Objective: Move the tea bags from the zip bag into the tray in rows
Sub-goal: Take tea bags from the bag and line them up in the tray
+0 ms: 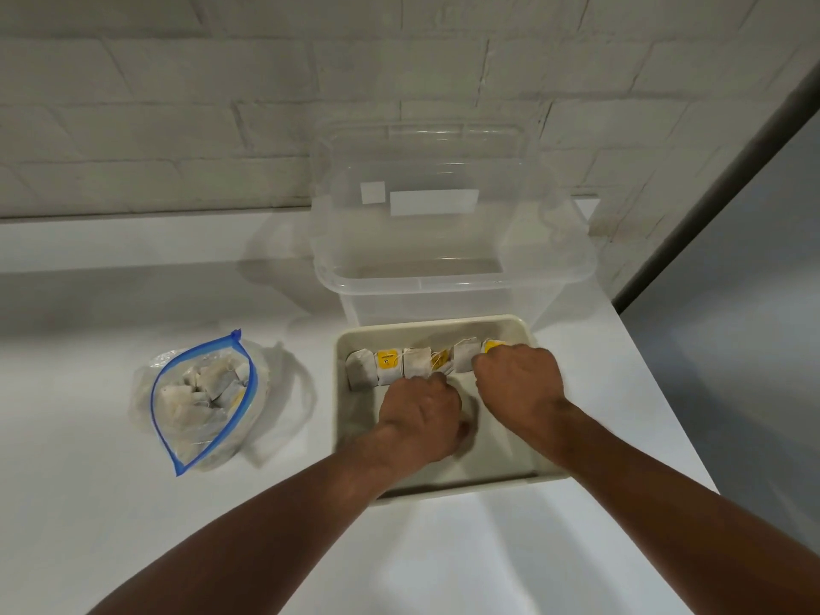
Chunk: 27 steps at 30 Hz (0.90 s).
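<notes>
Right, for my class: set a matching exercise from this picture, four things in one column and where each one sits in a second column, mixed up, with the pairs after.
Things
1. zip bag
2. tray
3. clear box
4. row of tea bags

Places
A. behind the tray, farther from the person
B. along the tray's far side
C. left of the tray, open at the top
D. nearest the person, left hand and right hand reaching into it

Pairs: 1-C, 2-D, 3-A, 4-B
</notes>
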### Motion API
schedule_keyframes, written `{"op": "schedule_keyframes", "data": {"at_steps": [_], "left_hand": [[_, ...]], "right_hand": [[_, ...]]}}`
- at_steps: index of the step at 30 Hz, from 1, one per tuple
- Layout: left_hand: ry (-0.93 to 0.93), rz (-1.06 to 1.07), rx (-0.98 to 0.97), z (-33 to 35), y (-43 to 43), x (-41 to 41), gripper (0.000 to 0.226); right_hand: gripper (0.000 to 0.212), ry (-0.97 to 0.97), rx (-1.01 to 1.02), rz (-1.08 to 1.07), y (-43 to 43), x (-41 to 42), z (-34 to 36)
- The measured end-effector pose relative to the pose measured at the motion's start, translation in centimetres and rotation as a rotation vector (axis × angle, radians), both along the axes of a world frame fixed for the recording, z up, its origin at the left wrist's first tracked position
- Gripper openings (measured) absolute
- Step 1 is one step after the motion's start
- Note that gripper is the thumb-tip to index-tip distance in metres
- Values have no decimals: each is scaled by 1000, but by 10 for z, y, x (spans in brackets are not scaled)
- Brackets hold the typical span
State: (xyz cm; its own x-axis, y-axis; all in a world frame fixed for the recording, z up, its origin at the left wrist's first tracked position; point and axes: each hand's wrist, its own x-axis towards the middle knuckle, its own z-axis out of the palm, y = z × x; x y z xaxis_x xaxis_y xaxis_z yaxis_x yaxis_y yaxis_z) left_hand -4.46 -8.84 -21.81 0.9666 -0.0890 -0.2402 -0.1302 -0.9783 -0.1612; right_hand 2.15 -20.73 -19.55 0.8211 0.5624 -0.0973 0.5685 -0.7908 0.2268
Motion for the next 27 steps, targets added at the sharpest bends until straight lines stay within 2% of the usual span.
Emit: {"op": "schedule_keyframes", "data": {"at_steps": [7,19,22,24,27], "left_hand": [[-21,10,-6,-7,7,8,50],[-120,-32,-105,23,11,-19,40],[-163,29,-183,41,24,-42,41],[-206,117,-258,55,39,-59,42],[-252,228,-345,76,75,-81,40]], "right_hand": [[35,159,65,-69,9,-2,-19],[30,270,224,-105,-5,-15,-2],[29,321,321,-83,-12,-21,4],[25,434,430,-68,-11,-27,12],[12,544,604,-5,9,-37,32]]}}
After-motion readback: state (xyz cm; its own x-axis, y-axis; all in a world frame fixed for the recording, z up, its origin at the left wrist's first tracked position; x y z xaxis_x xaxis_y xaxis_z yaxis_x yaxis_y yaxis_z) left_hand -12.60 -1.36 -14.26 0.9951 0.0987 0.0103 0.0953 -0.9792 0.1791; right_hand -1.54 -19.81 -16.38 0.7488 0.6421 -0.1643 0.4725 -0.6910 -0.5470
